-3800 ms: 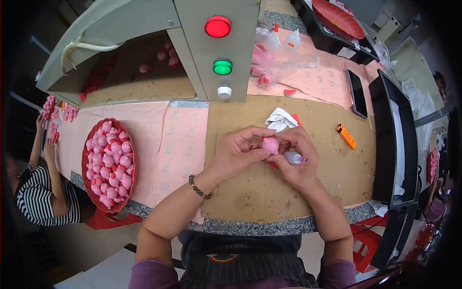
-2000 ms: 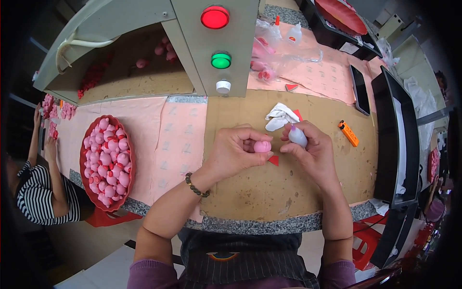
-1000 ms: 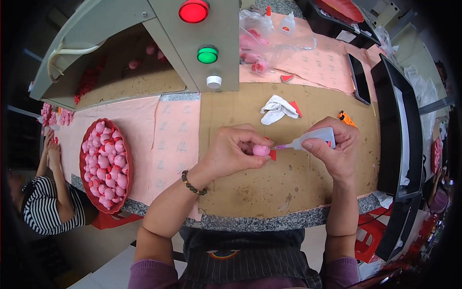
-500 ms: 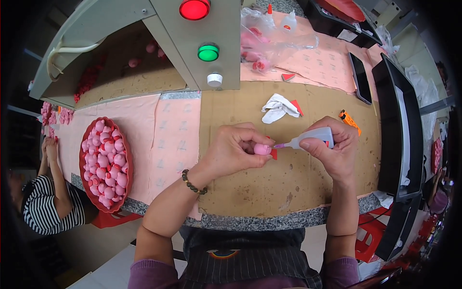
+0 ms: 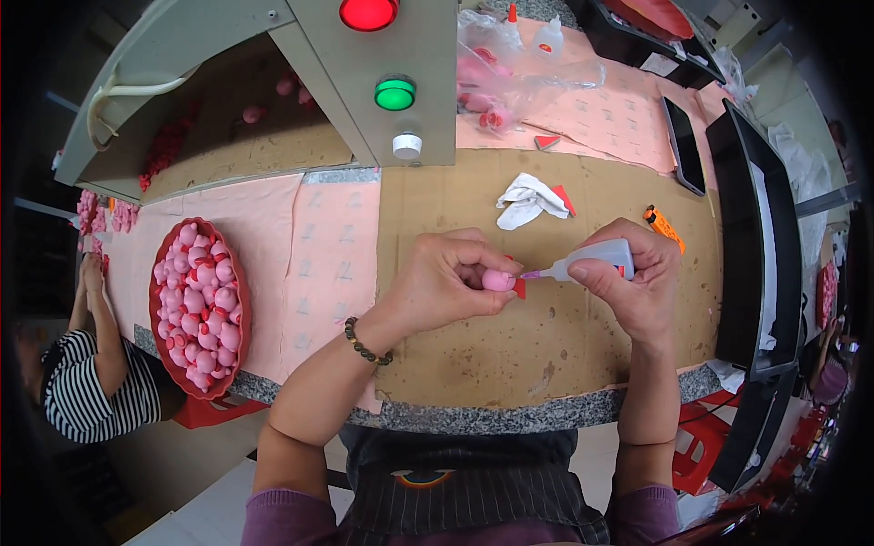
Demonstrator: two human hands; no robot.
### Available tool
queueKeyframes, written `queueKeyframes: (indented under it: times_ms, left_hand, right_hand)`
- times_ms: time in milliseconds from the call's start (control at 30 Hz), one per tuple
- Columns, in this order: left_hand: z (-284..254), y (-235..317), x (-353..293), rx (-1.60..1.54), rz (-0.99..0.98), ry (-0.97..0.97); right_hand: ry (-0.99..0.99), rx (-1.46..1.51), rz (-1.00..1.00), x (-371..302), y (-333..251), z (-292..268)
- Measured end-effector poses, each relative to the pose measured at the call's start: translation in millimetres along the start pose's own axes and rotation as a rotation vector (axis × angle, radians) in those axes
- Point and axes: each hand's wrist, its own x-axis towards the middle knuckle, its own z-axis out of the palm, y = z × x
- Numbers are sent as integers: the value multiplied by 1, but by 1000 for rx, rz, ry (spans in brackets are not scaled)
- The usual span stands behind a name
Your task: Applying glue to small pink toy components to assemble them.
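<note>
My left hand (image 5: 451,280) pinches a small pink toy piece (image 5: 497,280) with a red tip over the brown cardboard work surface (image 5: 546,337). My right hand (image 5: 637,282) grips a small grey glue bottle (image 5: 601,258) lying sideways, its thin nozzle touching the pink piece. Both hands hover just above the middle of the surface.
A red tray (image 5: 198,314) heaped with pink pieces sits at the left on pink paper. A crumpled white cloth (image 5: 528,200), an orange cutter (image 5: 665,227) and a black phone (image 5: 685,146) lie beyond my hands. A grey machine housing with red and green lamps (image 5: 393,93) stands behind. A person in a striped shirt (image 5: 96,391) sits at far left.
My right hand picked up the glue bottle and brought its nozzle to the pink piece held in my left hand; over the last second both hands have stayed nearly still.
</note>
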Motion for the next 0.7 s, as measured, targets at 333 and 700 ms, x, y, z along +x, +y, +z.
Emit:
queueKeyframes:
  times_ms: [333,700]
  left_hand:
    - [0,0,0,-37,-8,-9]
    - [0,0,0,-60,-21,-9]
  right_hand:
    - [-4,3,7,0,-1,0]
    - [-26,-16,5,-1,-2,1]
